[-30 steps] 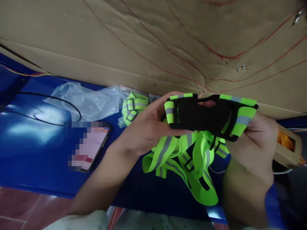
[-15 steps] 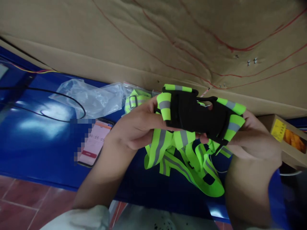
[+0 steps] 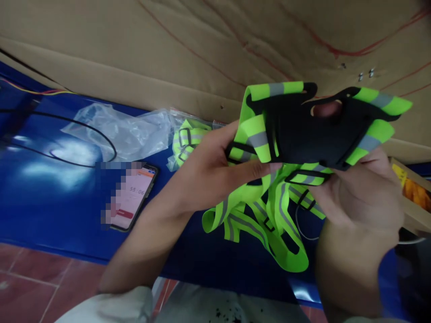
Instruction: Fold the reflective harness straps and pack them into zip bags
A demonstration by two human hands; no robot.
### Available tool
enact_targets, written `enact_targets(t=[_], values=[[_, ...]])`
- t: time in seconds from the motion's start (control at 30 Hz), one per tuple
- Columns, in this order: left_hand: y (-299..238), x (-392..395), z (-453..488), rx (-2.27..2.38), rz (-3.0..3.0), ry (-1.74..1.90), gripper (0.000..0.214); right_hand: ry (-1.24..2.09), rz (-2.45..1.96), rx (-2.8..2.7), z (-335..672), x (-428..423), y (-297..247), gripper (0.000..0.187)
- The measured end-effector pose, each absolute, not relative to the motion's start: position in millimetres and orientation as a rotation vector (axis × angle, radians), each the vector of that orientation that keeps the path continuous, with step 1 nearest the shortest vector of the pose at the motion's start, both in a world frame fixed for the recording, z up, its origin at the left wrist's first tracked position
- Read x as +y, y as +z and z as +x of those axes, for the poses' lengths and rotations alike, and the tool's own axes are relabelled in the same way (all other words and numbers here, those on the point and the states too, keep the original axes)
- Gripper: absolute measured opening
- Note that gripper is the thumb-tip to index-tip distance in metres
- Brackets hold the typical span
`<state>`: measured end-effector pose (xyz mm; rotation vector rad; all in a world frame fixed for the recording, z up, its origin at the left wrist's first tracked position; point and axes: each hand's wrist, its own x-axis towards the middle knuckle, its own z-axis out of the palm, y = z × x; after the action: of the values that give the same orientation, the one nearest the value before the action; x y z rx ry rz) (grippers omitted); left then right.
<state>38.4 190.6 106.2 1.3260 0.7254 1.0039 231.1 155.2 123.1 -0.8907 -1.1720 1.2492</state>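
Both hands hold up a reflective harness of neon-green webbing with a grey stripe, joined at a black plastic plate (image 3: 310,130). My left hand (image 3: 215,170) is closed on the strap and buckle at the plate's left side, its thumb along the lower edge. Beneath the right side, my right hand (image 3: 363,193) is closed, with fingers behind the plate and by a black slide buckle (image 3: 307,177). Part of a finger shows through the plate's cut-out. Loose straps (image 3: 292,260) hang and loop below, over the blue surface.
On the blue table (image 3: 40,206) lie a crumpled clear bag (image 3: 117,130), a phone (image 3: 133,197) and a black cable (image 3: 84,130). Another bagged green strap bundle (image 3: 188,139) sits behind my left hand. A cardboard box (image 3: 417,206) is at right; a brown paper-covered panel (image 3: 168,58) rises behind.
The plate has been raised and brought closer, to the right, with its face more fully visible. My left thumb has shifted along its lower edge; the right hand's fingers sit lower beneath it.
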Motion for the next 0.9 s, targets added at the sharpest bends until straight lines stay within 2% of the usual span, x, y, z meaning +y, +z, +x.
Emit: enact_targets(t=[0.13,0.3,0.6,0.73,0.8,0.9], values=[[96.8,195.0,45.9,0.694,1.347,0.996,0.041,1.241,-0.875,-1.168,221.1,156.0,120.7,0.053],[85.5,199.5,53.3,0.709,1.239,1.082,0.022,1.114,-0.98,-1.213,222.0,159.4,113.6,0.03],[89.4,199.3,50.2,0.674,1.135,0.86,0.027,0.911,-1.066,-1.199,229.5,164.2,96.5,0.014],[91.9,193.0,56.6,0.648,1.157,0.886,0.029,0.729,-1.174,-1.155,225.2,160.1,91.4,0.007],[91.7,189.0,60.3,0.662,1.212,0.937,0.033,0.757,-1.245,-1.123,223.5,155.4,86.9,0.003],[88.3,185.5,63.9,0.703,1.317,1.012,0.037,1.005,-1.293,-1.059,220.8,150.5,82.0,0.015]])
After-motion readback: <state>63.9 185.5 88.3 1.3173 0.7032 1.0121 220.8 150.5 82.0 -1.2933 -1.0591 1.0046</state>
